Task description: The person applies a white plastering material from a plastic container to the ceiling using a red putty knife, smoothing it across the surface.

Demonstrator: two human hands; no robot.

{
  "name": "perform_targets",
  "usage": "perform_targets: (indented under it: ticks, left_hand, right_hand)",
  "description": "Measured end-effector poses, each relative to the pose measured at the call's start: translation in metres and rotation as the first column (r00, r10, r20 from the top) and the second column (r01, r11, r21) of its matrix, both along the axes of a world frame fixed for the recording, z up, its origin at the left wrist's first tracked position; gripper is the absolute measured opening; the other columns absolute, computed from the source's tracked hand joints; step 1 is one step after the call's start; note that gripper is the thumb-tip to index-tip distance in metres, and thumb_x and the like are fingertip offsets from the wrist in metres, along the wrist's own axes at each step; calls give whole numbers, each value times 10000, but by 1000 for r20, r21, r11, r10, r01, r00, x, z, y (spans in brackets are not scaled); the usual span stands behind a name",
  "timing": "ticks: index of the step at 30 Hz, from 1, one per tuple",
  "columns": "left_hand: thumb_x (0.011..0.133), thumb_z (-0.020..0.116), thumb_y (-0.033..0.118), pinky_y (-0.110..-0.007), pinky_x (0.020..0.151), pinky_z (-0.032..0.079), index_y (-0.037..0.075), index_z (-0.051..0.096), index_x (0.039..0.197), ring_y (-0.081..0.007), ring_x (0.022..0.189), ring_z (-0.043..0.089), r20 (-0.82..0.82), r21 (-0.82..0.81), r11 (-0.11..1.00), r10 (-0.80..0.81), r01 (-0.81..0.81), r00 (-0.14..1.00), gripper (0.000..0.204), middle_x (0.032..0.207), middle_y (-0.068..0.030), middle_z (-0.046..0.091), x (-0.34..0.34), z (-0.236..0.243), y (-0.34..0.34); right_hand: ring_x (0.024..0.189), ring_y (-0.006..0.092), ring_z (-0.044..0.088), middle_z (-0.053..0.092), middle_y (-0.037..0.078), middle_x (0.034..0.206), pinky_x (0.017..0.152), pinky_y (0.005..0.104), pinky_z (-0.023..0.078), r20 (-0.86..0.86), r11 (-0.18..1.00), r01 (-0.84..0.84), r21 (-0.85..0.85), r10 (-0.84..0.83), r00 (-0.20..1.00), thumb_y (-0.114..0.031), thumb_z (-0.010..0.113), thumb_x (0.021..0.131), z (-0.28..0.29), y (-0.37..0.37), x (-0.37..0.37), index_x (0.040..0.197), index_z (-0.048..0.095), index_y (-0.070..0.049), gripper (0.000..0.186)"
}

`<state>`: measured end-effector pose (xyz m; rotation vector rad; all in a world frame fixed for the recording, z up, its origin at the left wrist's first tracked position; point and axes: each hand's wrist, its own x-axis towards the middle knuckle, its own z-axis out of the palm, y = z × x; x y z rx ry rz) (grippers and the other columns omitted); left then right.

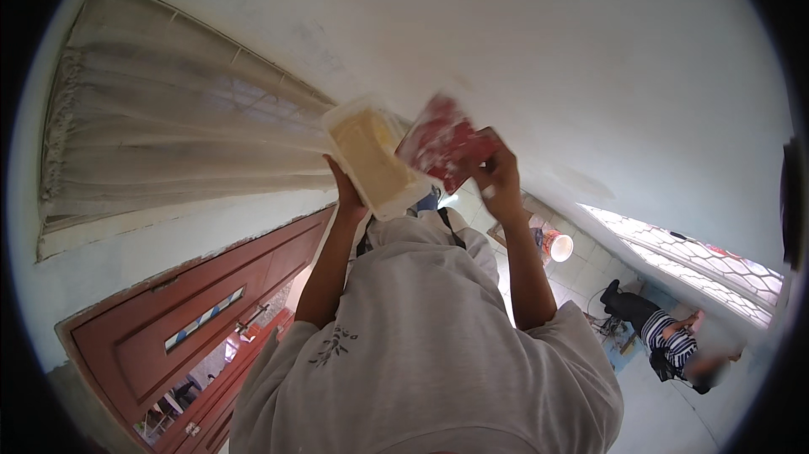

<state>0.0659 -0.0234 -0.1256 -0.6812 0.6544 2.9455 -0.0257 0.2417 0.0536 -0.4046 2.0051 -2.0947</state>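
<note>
1. Two hands are raised near the centre: the left hand (346, 194) grips a translucent plastic tub (404, 204) from its eight o'clock side, but how far its fingers curl underneath I cannot tell.
2. Cream-coloured paste (369, 155) lies in this tub, at eleven o'clock.
3. One red spreader (438, 138), white-smeared, is at one o'clock, pinched in the right hand's (500, 183) closed fingers.
4. Sheer curtain (185, 121): ten o'clock; red-brown door (139, 340): eight o'clock.

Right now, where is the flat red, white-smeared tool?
In the head view, the flat red tool is above centre, in the right hand, beside the translucent rectangular tub in the left hand.
</note>
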Motion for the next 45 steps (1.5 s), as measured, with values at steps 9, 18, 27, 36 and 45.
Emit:
perform_targets:
  ticks: [9, 18, 27, 36, 45]
  left_hand:
    - [898, 255, 829, -424, 1145, 371, 193, 300, 1557, -261, 1391, 410, 69, -180, 983, 54, -40, 996, 917, 1525, -60, 415, -32, 49, 39]
    - [888, 217, 847, -444, 1143, 368, 199, 281, 1565, -277, 1383, 419, -112, -32, 999, 11, -15, 994, 940, 1532, -80, 406, -36, 54, 35]
    - [902, 238, 832, -451, 1124, 391, 210, 260, 1570, -275, 1381, 418, 66, -165, 979, 132, -120, 989, 913, 1544, -55, 383, -11, 24, 2]
    - [930, 230, 801, -449, 1144, 369, 218, 240, 1574, -272, 1401, 391, 106, -315, 926, 250, -206, 962, 869, 1563, -44, 345, 36, 32, -51]
    - [952, 208, 776, -452, 1156, 355, 221, 234, 1571, -267, 1407, 378, 98, -275, 930, 280, -245, 955, 832, 1567, -44, 326, 58, 34, -96]
  right_hand:
    - [734, 421, 679, 667, 250, 840, 651, 503, 559, -212, 702, -113, 703, 358, 909, -201, 495, 1007, -1, -91, 11, 1064, 548, 40, 253]
    - [726, 231, 712, 717, 141, 849, 668, 371, 566, 66, 964, -31, 263, 14, 998, -98, 657, 910, 35, -36, -3, 1146, 562, 67, 303]
    - [1003, 206, 681, 660, 126, 1143, 797, 287, 593, 697, 701, 374, -607, 244, 675, -81, 612, 938, -27, -29, 2, 1220, 546, 10, 303]
    - [1009, 283, 663, 632, 222, 1079, 889, 304, 617, 861, 546, 666, -508, 294, 416, -52, 481, 978, -188, -128, -97, 1165, 542, 126, 266]
    - [900, 278, 681, 670, 207, 1025, 834, 340, 623, 762, 144, 759, -636, 277, 586, -18, 397, 981, -215, -125, -181, 1076, 606, 105, 261]
